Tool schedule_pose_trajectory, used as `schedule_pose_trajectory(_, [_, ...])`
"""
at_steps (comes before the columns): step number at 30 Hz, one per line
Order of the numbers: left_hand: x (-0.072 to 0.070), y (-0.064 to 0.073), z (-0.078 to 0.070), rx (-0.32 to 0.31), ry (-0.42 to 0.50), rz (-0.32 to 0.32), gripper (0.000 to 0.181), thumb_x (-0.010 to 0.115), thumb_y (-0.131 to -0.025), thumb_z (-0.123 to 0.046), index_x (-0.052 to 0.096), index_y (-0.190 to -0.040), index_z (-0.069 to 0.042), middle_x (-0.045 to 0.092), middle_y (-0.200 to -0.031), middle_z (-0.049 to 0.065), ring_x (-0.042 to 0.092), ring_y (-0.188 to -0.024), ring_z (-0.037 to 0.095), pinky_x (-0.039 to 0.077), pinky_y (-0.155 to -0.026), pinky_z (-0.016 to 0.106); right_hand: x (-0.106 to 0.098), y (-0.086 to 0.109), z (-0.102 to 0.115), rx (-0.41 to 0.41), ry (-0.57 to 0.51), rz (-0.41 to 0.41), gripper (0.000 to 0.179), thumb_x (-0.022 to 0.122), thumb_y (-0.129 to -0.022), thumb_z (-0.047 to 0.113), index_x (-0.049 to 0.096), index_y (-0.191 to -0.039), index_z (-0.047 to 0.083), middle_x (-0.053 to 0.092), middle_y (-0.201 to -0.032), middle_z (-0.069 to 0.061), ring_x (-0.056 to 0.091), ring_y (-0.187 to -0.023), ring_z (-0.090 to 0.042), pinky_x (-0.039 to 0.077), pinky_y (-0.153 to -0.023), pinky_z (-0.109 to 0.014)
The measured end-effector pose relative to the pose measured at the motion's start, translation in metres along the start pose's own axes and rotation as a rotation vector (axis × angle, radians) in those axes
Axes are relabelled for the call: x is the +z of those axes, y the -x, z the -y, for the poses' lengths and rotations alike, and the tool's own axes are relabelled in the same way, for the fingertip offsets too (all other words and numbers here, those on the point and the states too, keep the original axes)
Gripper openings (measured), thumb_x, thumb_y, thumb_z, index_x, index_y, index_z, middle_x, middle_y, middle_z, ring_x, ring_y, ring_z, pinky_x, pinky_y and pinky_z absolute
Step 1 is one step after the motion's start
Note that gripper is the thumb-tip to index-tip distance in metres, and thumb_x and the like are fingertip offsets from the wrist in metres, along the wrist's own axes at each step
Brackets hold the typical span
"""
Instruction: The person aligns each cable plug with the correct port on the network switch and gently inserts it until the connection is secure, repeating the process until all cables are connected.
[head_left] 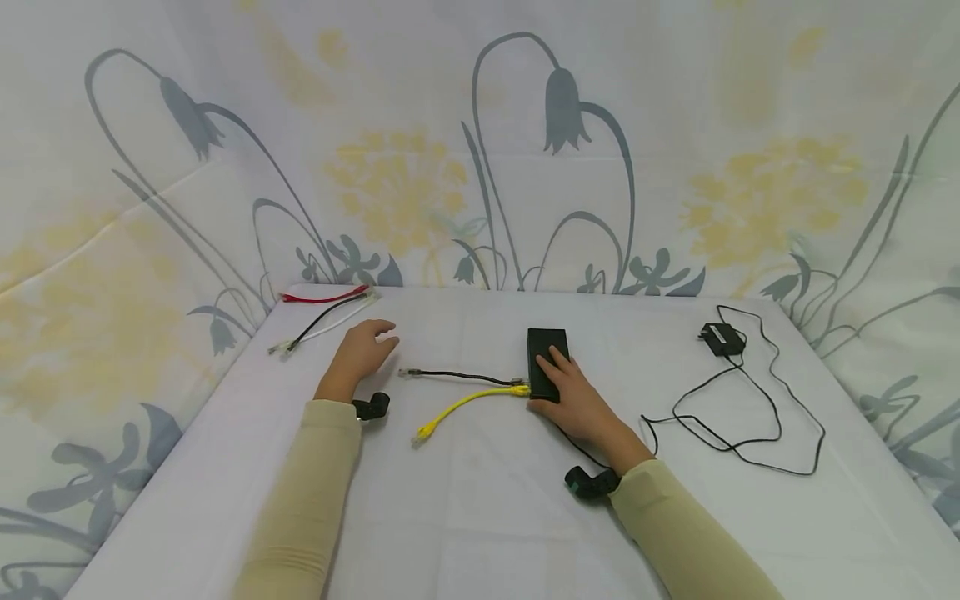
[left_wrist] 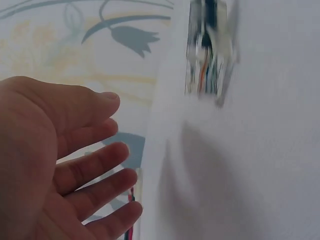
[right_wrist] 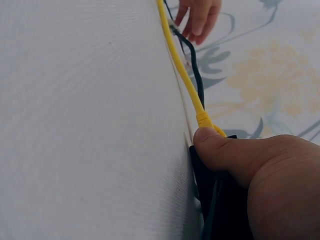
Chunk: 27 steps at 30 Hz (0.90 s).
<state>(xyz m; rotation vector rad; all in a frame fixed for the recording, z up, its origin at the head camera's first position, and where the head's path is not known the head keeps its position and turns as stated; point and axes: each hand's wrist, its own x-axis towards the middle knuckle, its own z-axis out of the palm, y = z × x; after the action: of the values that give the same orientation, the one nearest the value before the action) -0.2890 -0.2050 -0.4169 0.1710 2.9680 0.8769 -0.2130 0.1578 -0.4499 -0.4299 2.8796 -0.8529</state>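
Observation:
A black network switch (head_left: 545, 342) lies on the white tablecloth, its long side running away from me. My right hand (head_left: 581, 408) holds it, fingers over its top and thumb at its near left corner, by the yellow cable's plug. Out of the switch's left side run a short black network cable (head_left: 459, 374) and a short yellow network cable (head_left: 459, 405), both with free ends pointing left. My left hand (head_left: 362, 348) is empty, fingers apart and slightly bent, just left of the black cable's clear plug (left_wrist: 204, 65).
Red (head_left: 322, 298), black (head_left: 327, 320) and white (head_left: 347, 317) short network cables lie at the back left. To the right is a black power adapter (head_left: 723, 339) with its long thin cord (head_left: 780, 442) loosely looped. Behind the table hangs a flowered curtain (head_left: 420, 100).

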Motion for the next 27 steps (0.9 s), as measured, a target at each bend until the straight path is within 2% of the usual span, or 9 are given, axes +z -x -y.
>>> schedule_pose_trajectory(12, [-0.022,-0.019,0.006,-0.115,-0.03,0.039,0.056,0.048,-0.099,-0.031,0.038,-0.147,-0.002,0.036,-0.151,0.023,0.028,-0.143,0.041,0.025,-0.116,0.054,-0.003,0.001,0.002,0.004,-0.013,-0.009,0.08,0.066,-0.09,0.041,0.027,-0.154,0.015,0.008,-0.164,-0.01,0.007,-0.147,-0.047,0.022,-0.111,-0.066])
schedule_pose_trajectory(27, [-0.024,-0.032,0.026,-0.154,-0.097,0.073,0.064,0.046,-0.098,-0.027,0.026,-0.149,0.007,0.027,-0.153,0.03,0.022,-0.143,0.045,0.02,-0.118,0.054,0.001,0.001,0.001,0.008,-0.024,-0.005,0.08,0.067,-0.09,0.042,0.027,-0.154,0.016,0.008,-0.164,-0.008,0.006,-0.148,-0.045,0.022,-0.112,-0.066])
